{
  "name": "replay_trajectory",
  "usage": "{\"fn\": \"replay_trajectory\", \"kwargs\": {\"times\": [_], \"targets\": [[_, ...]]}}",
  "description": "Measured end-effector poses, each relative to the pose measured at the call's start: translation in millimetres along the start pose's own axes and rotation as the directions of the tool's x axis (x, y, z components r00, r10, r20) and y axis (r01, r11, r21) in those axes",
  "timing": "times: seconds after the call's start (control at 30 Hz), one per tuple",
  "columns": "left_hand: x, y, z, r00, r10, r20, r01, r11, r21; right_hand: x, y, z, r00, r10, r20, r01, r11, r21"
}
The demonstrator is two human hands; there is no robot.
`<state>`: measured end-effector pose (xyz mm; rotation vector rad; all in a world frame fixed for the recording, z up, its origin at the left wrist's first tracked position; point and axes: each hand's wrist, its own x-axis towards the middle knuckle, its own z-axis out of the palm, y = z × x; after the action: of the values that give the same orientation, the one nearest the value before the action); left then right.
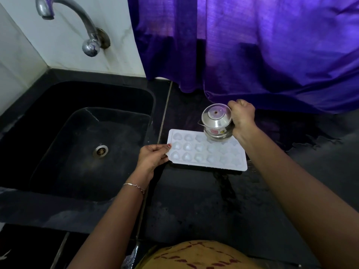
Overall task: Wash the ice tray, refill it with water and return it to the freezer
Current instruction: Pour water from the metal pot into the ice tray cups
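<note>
While the left hand [153, 157] grips the left end of the ice tray [194, 157], thumb on the rim and fingers curled at its edge, the tray lies on the dark bench [190, 202] just right of the sink [116, 96].

Head view:
- Right hand [242, 115] closed round a steel pot [216, 121].
- Pot tipped on its side over the tray's far right cells. Cannot tell whether water runs from it.
- Cells are heart-shaped.
- Wet patches [314, 142] on the bench, right.
- Tap [68, 18] far left, above the sink.
- Purple curtain [262, 45] at the far side.
</note>
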<state>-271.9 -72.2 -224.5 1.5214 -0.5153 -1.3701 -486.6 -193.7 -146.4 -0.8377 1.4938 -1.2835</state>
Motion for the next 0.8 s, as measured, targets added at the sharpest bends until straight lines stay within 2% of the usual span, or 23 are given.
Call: {"fn": "replay_trajectory", "kwargs": {"times": [0.17,0.4,0.6,0.8], "targets": [[2,0,-2,1.0,0.006,0.007,-0.006,1.0,0.018,-1,0,-41,0.996,0.014,-0.088,-0.011,0.999,0.035],[4,0,-1,1.0,0.019,0.005,-0.02,0.999,0.047,-9,4,-98,0.975,-0.048,-0.217,0.05,0.999,0.006],[3,-1,-1,1.0,0.028,0.007,-0.028,0.998,0.052,-13,14,-126,0.96,-0.074,-0.271,0.075,0.997,-0.007],[2,0,-1,1.0,0.024,0.014,-0.024,0.998,0.051,-14,20,-130,0.953,-0.121,-0.278,0.091,0.989,-0.118]]}}
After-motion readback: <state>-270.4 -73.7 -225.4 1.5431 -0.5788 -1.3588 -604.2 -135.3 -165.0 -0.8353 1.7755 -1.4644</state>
